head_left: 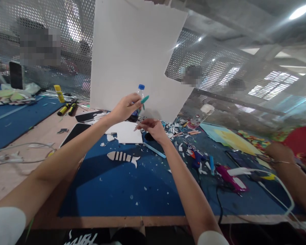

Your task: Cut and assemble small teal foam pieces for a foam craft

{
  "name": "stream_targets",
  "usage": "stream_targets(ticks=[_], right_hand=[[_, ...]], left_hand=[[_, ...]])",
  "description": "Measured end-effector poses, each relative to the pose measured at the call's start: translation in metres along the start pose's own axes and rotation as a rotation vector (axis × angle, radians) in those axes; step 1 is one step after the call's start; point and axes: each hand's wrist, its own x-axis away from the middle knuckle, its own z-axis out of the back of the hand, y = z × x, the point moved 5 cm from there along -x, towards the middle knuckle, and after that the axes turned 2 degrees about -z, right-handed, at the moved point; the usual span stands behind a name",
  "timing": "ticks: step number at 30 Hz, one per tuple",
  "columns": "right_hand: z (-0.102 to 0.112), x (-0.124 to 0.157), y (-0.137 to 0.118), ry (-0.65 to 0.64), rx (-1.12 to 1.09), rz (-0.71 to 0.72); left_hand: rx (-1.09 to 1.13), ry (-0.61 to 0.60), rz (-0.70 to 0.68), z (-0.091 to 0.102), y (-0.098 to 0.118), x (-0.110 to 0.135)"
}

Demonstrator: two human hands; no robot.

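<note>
My left hand is raised over the mat, its fingers closed on a slim teal object whose kind I cannot make out. Lower and to the right, my right hand pinches a small pale piece, partly hidden by the fingers. Beneath the hands lies a white foam sheet. Nearer to me, a white fish shape made of separate head, strips and tail lies flat on the blue mat. Behind my left hand stands a bottle with a blue cap.
White scraps litter the mat's back. To the right lie a blue glue gun, a magenta glue gun with cables, and another person's arm. A glue stick stands at left; a white board rises behind.
</note>
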Motion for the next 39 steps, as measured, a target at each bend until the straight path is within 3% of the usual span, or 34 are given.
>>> stream_targets(ticks=[6, 10, 13, 17, 26, 32, 39], right_hand=[[-0.003, 0.004, -0.016, -0.028, -0.198, 0.011], [-0.001, 0.004, -0.019, 0.068, -0.191, 0.011], [0.001, 0.002, -0.014, 0.116, -0.181, -0.010], [0.000, -0.001, -0.008, 0.084, -0.195, -0.038], [0.005, -0.004, 0.012, 0.037, -0.199, -0.127], [0.008, -0.005, 0.025, -0.023, -0.236, -0.158], [0.012, 0.001, 0.017, -0.118, -0.372, -0.131]], left_hand=[[-0.066, -0.066, 0.058, -0.003, -0.002, -0.001], [-0.051, -0.106, 0.073, -0.007, -0.002, 0.000], [-0.013, -0.086, 0.051, -0.006, -0.004, -0.001], [0.051, 0.013, 0.036, 0.001, -0.010, -0.002], [0.314, 0.089, 0.148, 0.005, -0.021, -0.003], [0.658, 0.115, 0.278, 0.003, -0.021, -0.002], [0.827, 0.196, 0.353, 0.009, -0.024, 0.000]])
